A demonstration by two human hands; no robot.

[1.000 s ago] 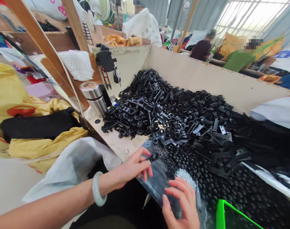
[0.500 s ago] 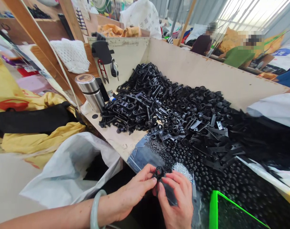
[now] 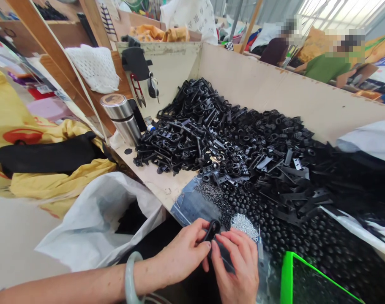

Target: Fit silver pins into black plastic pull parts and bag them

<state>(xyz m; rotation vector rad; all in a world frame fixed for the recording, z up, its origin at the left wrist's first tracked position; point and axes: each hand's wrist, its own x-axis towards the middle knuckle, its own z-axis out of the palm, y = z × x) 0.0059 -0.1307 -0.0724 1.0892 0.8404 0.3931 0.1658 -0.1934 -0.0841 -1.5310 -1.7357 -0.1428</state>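
My left hand point(image 3: 182, 255) grips a black plastic part with a ring-shaped end point(image 3: 214, 228), the ring sticking up between thumb and fingers. Close beside it, my right hand point(image 3: 238, 268) has thumb and index finger pinched together near the part; what they hold, if anything, is too small to make out. Just beyond the hands lie a heap of small silvery screws or pins point(image 3: 244, 226), a pile of tiny dark pieces point(image 3: 211, 192) and many round black beads point(image 3: 274, 228). A blue denim cloth point(image 3: 192, 202) lies under the nearer pieces.
Black ringed handles point(image 3: 179, 143) and flat black strips point(image 3: 293, 173) fill the walled bench. A steel flask point(image 3: 122, 118) stands at left, near hanging red-handled snips point(image 3: 137, 89). A green-edged tray point(image 3: 286, 274) sits at right, an open white sack point(image 3: 84, 219) at left. Two people sit beyond the wall.
The black part has turned in my left hand, so its ring now shows more edge-on. Both hands stay close together. The view has shifted slightly.
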